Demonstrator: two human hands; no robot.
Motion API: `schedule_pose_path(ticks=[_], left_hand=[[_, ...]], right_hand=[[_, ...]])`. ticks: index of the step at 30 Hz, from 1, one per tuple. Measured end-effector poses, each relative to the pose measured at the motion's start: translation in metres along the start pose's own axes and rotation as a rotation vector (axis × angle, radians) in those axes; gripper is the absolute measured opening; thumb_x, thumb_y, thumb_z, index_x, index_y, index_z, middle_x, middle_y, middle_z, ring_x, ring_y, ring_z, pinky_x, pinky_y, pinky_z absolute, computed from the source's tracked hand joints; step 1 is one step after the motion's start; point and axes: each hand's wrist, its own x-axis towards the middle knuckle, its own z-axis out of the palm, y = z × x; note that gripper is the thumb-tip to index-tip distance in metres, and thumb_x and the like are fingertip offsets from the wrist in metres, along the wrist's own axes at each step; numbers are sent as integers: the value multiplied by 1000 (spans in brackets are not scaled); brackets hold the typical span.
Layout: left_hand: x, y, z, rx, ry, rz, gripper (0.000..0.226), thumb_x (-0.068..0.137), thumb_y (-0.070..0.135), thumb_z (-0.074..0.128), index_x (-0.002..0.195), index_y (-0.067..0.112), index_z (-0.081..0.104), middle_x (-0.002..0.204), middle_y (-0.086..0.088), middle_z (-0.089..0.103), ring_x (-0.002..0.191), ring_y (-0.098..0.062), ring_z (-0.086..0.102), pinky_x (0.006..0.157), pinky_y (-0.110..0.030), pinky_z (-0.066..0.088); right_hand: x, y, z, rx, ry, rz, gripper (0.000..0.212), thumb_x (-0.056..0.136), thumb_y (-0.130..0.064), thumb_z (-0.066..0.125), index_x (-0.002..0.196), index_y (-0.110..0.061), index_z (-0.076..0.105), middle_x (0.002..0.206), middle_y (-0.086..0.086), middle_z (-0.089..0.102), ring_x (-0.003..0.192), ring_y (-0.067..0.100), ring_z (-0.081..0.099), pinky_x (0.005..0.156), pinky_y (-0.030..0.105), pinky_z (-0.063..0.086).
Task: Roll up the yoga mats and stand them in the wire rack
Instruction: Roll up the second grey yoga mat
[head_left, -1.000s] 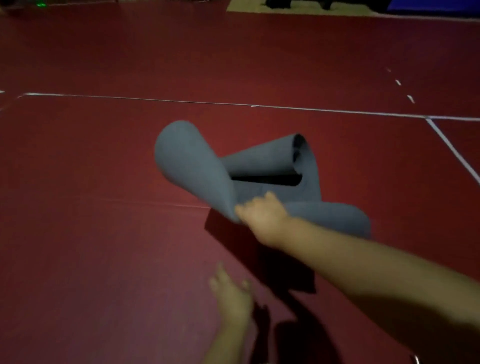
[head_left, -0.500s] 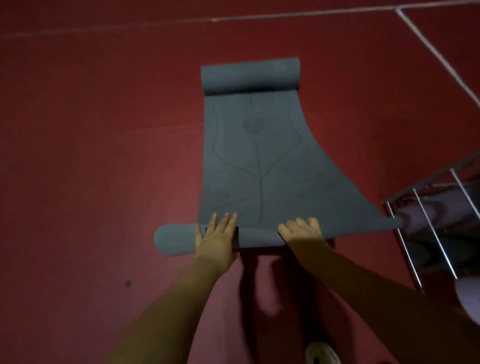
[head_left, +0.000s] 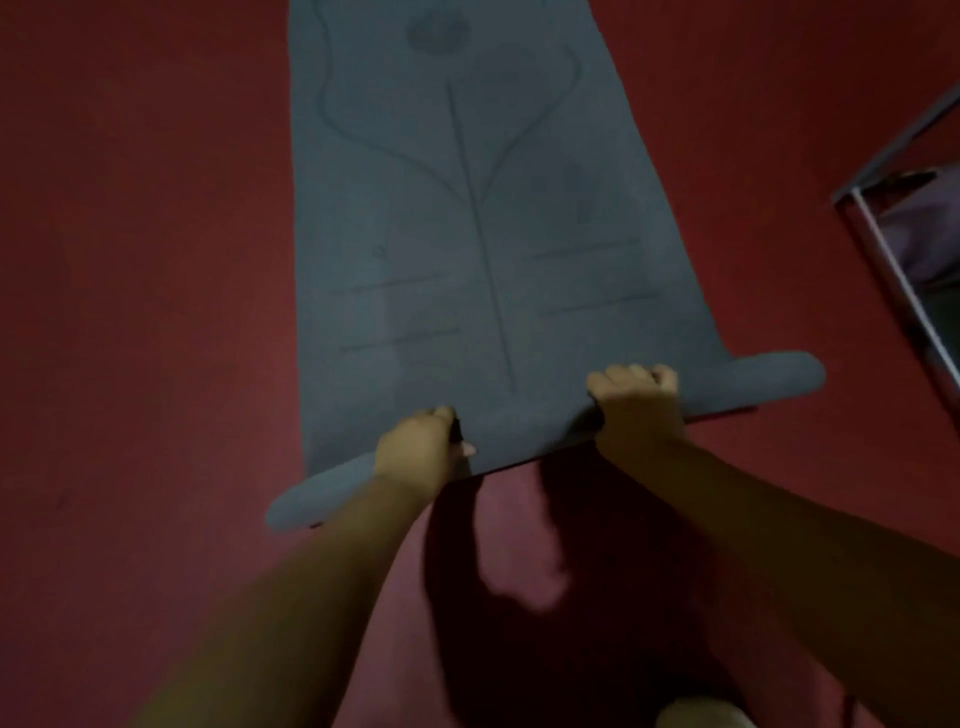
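Head view: the grey yoga mat (head_left: 467, 234) lies flat on the red floor (head_left: 130, 312), its near end curled. We curl the fingers of our left hand (head_left: 418, 451) and right hand (head_left: 635, 397) over that end, spaced apart, likely so the roll starts straight. The wire rack (head_left: 906, 270) stands near the mat's right edge.

We find no text, brand, label or number that can be read. The grey yoga mat (head_left: 467, 218) bears only faint printed marks: a centre line, curved lines branching from it, short horizontal bars on either side, and a dark round blot near its far end.
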Motion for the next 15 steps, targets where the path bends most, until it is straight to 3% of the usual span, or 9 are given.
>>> schedule_pose_path(ticks=[1,3,5,9,12,15], left_hand=[[14,-1,13,-12,25,9,36,89,38,60,105,7,52,115,-14,59,107,-32,55,80,-37,44],[36,0,28,-5,114,19,34,89,38,60,103,8,53,113,-13,60,106,-31,55,77,-35,40],[49,2,32,32,196,32,34,89,41,59,104,10,54,114,-11,60,107,-30,54,76,-34,35],[49,3,13,42,331,53,39,87,43,61,107,10,55,114,-12,61,107,-32,55,79,-34,36],[25,3,-4,-133,339,52,39,85,41,65,108,10,59,110,-12,64,105,-32,57,84,-35,40],[-13,4,-19,-220,350,157,30,87,40,62,93,11,63,94,-8,64,95,-31,59,79,-35,41]], right_hand=[[8,6,23,46,78,12,26,46,-12,49,71,-13,58,65,6,54,62,28,56,75,36,33],[20,15,48,67,21,115,31,62,-10,52,92,-15,57,88,5,56,89,29,55,88,39,29],[26,20,57,76,-26,155,32,68,-9,57,98,-19,49,101,3,52,103,25,46,92,35,23],[30,22,47,148,183,115,32,65,-2,55,85,-21,38,96,4,53,100,27,47,86,33,20],[22,19,26,170,288,107,28,63,-2,56,81,-19,43,90,7,56,95,30,50,83,34,20],[-9,19,7,171,359,112,29,57,0,58,76,-17,45,80,7,55,86,32,52,75,34,19]])
